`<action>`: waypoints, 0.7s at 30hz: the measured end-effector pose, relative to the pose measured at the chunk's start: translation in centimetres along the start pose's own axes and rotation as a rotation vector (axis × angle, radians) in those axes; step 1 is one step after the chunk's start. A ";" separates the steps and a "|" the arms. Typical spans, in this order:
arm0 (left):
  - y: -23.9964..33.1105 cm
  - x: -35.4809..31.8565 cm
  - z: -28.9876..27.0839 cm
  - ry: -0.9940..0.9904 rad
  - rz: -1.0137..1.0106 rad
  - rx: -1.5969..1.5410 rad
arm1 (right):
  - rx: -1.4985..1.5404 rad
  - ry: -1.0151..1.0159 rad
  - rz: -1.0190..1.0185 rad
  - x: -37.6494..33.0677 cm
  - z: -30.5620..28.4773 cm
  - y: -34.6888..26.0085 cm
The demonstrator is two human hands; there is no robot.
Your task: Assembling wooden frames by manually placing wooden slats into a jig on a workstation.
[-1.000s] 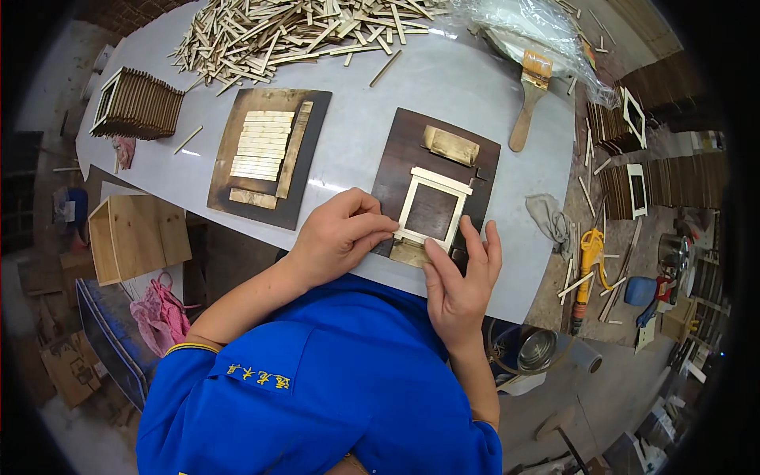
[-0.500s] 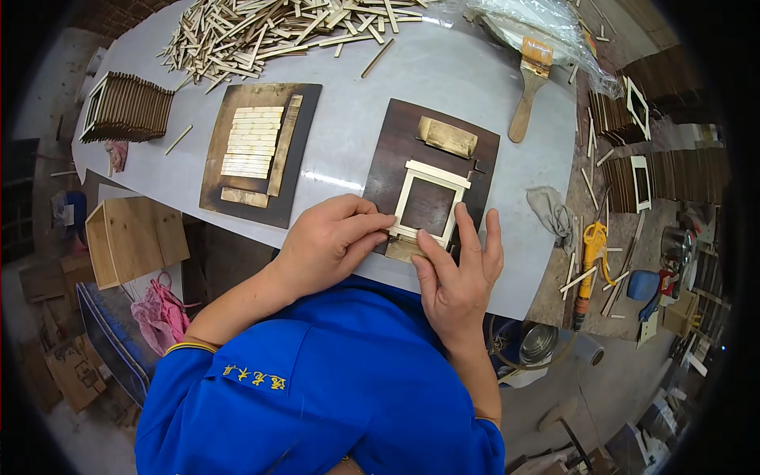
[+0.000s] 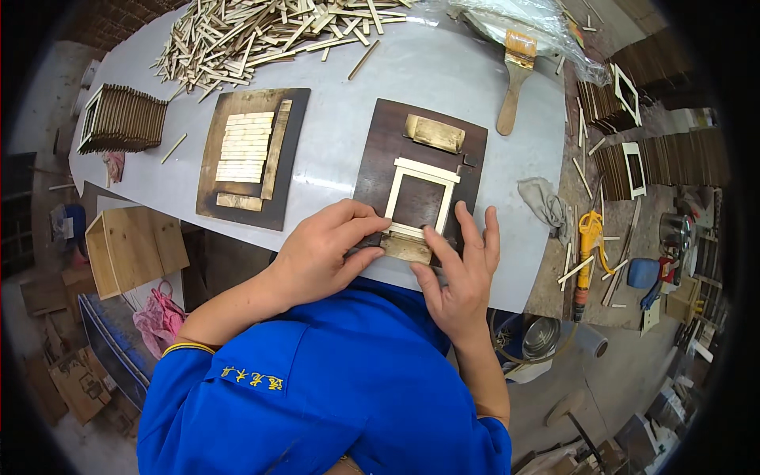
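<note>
Working at the near edge of the counter (image 3: 336, 134), the right hand (image 3: 461, 277) is placed at 5 o'clock to a pale wooden frame (image 3: 427, 171), fingers spread, the index fingertip at the near right corner. The left hand (image 3: 317, 249) is at 8 o'clock, fingers curled, the index fingertip at the near left corner; whether they pinch the frame cannot be told. All clock positions are read from the frame, 12 o'clock pointing away from the person.

A stained block (image 3: 407, 248) lies at 6 o'clock, just beside the near rail. The frame lies flat on a dark board (image 3: 376, 166). Status: all four sides appear to be in place; squaring of the near corners and removal from the board are judged outstanding. A second block (image 3: 435, 133) lies at 12 o'clock.

Between 9 and 10 o'clock, another board (image 3: 288, 162) carries pale strips (image 3: 244, 148) laid in a row, apparently unused stock. A brush (image 3: 511, 107) lies near 1 o'clock. Similar frames, presumably completed, stand in a stack (image 3: 127, 119) farther out between 9 and 10 o'clock. A loose heap of sticks (image 3: 261, 39) lies beyond, between 10 and 11 o'clock.
</note>
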State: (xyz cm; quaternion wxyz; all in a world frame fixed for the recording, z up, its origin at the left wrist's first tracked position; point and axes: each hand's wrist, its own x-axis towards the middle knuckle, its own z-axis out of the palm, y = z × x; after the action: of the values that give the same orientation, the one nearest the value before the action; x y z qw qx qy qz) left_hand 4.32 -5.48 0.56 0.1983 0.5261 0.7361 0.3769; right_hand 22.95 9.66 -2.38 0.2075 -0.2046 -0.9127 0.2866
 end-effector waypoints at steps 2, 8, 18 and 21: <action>0.0 0.3 -0.2 -0.009 0.012 0.030 | 0.017 0.016 0.001 -0.2 0.0 0.3; 0.0 1.5 -0.5 -0.026 0.070 0.135 | 0.045 0.049 0.003 -0.2 0.2 0.4; -2.3 6.8 -1.4 0.077 0.223 0.217 | 0.153 0.011 0.006 2.8 -1.9 1.2; -3.2 8.9 -1.3 0.093 0.296 0.234 | 0.193 -0.027 -0.005 5.2 -2.5 2.5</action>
State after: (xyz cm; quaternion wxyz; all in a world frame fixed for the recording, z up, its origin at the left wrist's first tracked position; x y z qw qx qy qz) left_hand -1.89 1.74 -0.13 0.0440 0.6300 0.6979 0.3379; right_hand 20.56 15.23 -0.69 0.2146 -0.1774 -0.8841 0.3752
